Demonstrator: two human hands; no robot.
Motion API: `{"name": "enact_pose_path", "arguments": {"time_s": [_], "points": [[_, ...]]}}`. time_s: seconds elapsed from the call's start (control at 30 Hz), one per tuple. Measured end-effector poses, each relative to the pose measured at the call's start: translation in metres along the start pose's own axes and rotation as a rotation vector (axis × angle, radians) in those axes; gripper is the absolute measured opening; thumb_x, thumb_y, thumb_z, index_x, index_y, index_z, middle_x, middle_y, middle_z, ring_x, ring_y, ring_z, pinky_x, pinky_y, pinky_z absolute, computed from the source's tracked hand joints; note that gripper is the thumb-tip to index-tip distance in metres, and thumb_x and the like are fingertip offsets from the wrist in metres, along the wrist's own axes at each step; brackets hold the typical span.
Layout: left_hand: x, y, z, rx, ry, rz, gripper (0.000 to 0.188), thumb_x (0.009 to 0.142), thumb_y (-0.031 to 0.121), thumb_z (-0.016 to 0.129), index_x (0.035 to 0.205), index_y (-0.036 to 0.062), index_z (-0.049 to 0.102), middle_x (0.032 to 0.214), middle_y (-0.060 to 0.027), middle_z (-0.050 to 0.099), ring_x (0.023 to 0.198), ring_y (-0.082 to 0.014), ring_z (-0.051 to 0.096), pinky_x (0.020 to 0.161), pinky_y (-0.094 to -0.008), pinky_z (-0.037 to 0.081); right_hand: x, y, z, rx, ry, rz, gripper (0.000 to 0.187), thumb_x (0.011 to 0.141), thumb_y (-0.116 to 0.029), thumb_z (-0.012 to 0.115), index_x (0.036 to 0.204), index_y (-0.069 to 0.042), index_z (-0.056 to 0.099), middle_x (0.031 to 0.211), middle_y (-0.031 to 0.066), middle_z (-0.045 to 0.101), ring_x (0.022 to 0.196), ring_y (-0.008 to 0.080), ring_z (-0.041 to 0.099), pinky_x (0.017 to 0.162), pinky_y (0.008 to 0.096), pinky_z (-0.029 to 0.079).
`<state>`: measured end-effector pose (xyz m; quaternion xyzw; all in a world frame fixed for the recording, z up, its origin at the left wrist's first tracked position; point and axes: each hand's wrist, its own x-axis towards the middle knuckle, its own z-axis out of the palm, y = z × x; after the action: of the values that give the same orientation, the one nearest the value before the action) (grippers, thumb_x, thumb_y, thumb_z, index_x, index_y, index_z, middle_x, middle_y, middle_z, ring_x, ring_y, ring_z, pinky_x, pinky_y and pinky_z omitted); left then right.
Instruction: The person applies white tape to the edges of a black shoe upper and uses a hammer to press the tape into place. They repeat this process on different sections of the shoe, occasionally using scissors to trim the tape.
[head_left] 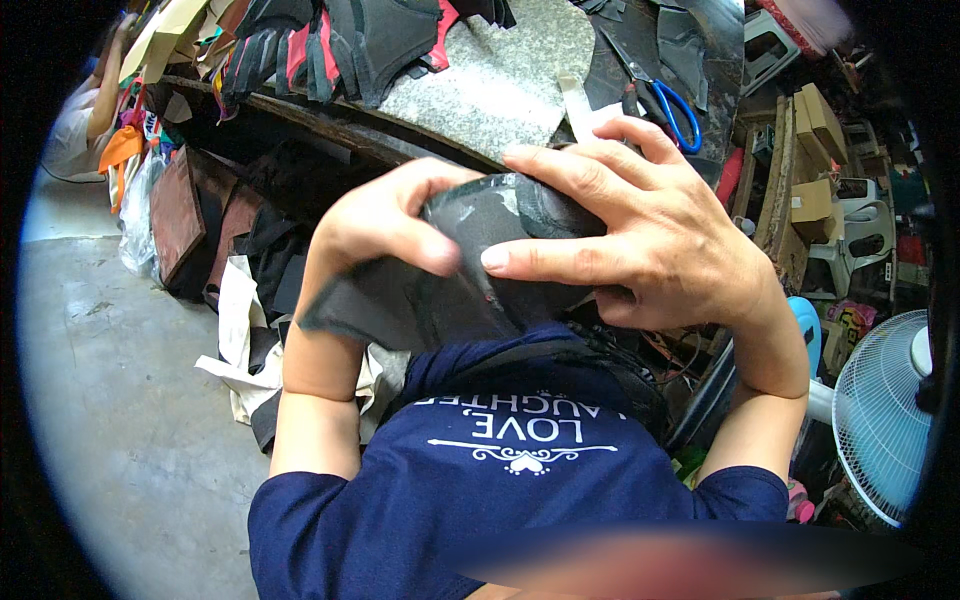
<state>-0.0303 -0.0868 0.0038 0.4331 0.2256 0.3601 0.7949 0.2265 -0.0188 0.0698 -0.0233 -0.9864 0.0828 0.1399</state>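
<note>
Close in front of my chest I hold a dark grey shoe upper (395, 300), curved and bent, with a stitched edge and pale patches on its top. My left hand (375, 220) grips its left part, with the thumb across the near face. On the other side, my right hand (650, 235) presses it with the thumb and fingers, the fingers reaching over the far edge. Its underside is hidden. Past my right fingers, scissors with a blue handle (678, 115) lie on the dark worktable (715, 120).
Black cut pieces with pinkish-red lining (375, 45) are heaped at the table's far left, beside a speckled grey board (485, 85). White and dark scraps (240, 335) hang at lower left. A fan (880, 400) stands to the right, near cardboard boxes (815, 205). Another person (85, 120) is at far left.
</note>
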Motion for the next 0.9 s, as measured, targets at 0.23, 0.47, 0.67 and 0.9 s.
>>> {"name": "enact_pose_path", "arguments": {"time_s": [0.23, 0.47, 0.67, 0.9], "points": [[-0.01, -0.026, -0.01, -0.082, 0.452, 0.27, 0.036, 0.082, 0.009, 0.074, 0.113, -0.0044, 0.063, 0.105, -0.0115, 0.069, 0.093, -0.0172, 0.066, 0.089, -0.0319, 0.052, -0.022, 0.084, 0.012, -0.432, 0.354, 0.411, 0.046, 0.078, -0.02, 0.073, 0.123, -0.019, 0.062, 0.119, 0.0104, 0.063, 0.11, 0.0275, 0.058, 0.091, 0.0376, 0.049], [0.007, -0.05, -0.021, -0.389, 0.638, 0.327, 0.033, 0.086, 0.015, 0.071, 0.112, -0.0032, 0.063, 0.105, -0.0104, 0.069, 0.092, -0.0168, 0.067, 0.087, -0.0312, 0.052, -0.039, 0.111, 0.046, -0.167, 0.19, 0.757, 0.036, 0.09, -0.044, 0.06, 0.094, -0.01, 0.072, 0.087, 0.0118, 0.068, 0.083, 0.028, 0.067, 0.073, 0.038, 0.052], [0.023, -0.05, -0.018, -0.259, 0.681, 0.288, 0.027, 0.09, 0.015, 0.066, 0.112, -0.0012, 0.063, 0.106, -0.0093, 0.069, 0.095, -0.0177, 0.067, 0.088, -0.0317, 0.052, -0.005, 0.103, 0.063, -0.078, 0.036, 0.88, 0.037, 0.091, -0.042, 0.062, 0.094, -0.007, 0.071, 0.083, 0.0103, 0.068, 0.075, 0.0233, 0.065, 0.068, 0.0353, 0.05], [0.03, -0.052, -0.014, -0.27, 0.736, 0.324, 0.027, 0.088, 0.013, 0.067, 0.112, 0.0011, 0.063, 0.106, -0.0074, 0.069, 0.094, -0.0166, 0.067, 0.087, -0.0301, 0.051, 0.009, 0.086, 0.058, 0.231, 0.484, 0.545, 0.015, 0.089, -0.014, 0.071, 0.084, -0.003, 0.063, 0.07, -0.004, 0.057, 0.066, 0.0035, 0.051, 0.058, 0.0205, 0.043]]}}
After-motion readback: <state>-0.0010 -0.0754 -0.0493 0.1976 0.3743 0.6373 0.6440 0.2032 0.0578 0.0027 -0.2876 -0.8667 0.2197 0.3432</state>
